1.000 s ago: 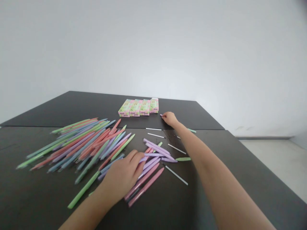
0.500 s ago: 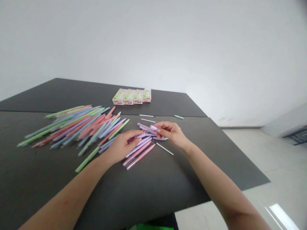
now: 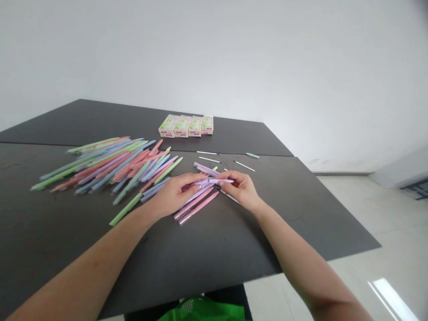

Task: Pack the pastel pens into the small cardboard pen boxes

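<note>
Between my two hands, over the dark table, is a light purple pen (image 3: 211,180). The fingers of my left hand (image 3: 174,192) pinch its left part. My right hand (image 3: 243,191) grips the right part, whose pointed end sticks out past the thumb. Whether the two parts are joined is hard to make out. Just below the hands lie pink pens (image 3: 199,208) with clear ends, side by side. Other purple pens (image 3: 204,169) lie behind the fingers. A thin white refill (image 3: 230,196) is partly covered by my right hand.
To the left spreads a pile of pastel pens (image 3: 100,171). Small printed boxes (image 3: 181,127) stand in a row at the back. Several thin refills (image 3: 244,166) and a short green piece (image 3: 252,155) lie behind my right hand. The table's right edge borders a tiled floor (image 3: 354,214).
My right hand has turned and brought its purple piece level, in line with the part at my left fingers. Another refill now shows behind the right hand. The view has shifted slightly.
</note>
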A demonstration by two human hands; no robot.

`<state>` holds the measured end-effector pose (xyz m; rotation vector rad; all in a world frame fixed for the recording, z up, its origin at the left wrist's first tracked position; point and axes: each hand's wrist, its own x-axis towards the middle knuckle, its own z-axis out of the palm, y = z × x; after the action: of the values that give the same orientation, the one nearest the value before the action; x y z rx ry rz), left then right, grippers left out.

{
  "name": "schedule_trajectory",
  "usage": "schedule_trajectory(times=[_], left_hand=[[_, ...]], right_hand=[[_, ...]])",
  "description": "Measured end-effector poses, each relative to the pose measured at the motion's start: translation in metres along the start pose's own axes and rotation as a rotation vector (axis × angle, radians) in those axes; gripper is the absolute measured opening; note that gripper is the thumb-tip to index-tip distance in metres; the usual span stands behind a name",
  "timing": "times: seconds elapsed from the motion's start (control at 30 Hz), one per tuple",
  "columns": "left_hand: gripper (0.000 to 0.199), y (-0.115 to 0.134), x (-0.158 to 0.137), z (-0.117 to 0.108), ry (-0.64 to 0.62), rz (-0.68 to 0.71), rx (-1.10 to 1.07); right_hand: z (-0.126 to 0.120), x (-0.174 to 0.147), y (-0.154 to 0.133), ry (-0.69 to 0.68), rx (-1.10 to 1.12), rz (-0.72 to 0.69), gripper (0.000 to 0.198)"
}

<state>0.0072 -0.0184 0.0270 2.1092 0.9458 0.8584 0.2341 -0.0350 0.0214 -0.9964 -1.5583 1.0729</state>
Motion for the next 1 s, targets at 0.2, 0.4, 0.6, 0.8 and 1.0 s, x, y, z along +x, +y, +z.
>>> schedule_trajectory(times=[0.2,0.4,0.6,0.8,1.0], left_hand=[[0.037,-0.007,-0.001,0.002,-0.026,0.028,0.047],[0.038,-0.005,-0.001,0.002,-0.049,0.037,0.056],[0.037,-0.004,-0.001,0.002,-0.069,0.037,0.047],[0.035,-0.006,0.0,0.007,-0.08,0.096,0.068],[0.036,-0.01,0.0,0.011,-0.061,0.123,0.165]], right_hand=[[-0.002,-0.001,0.003,-0.021,-0.012,0.008,0.024],[-0.004,-0.001,0.003,-0.01,-0.013,-0.006,0.025],[-0.003,-0.002,0.005,-0.019,-0.005,-0.004,0.025],[-0.002,-0.004,0.009,-0.058,-0.119,-0.06,0.021],[0.003,-0.004,0.015,-0.035,-0.071,0.047,0.032]])
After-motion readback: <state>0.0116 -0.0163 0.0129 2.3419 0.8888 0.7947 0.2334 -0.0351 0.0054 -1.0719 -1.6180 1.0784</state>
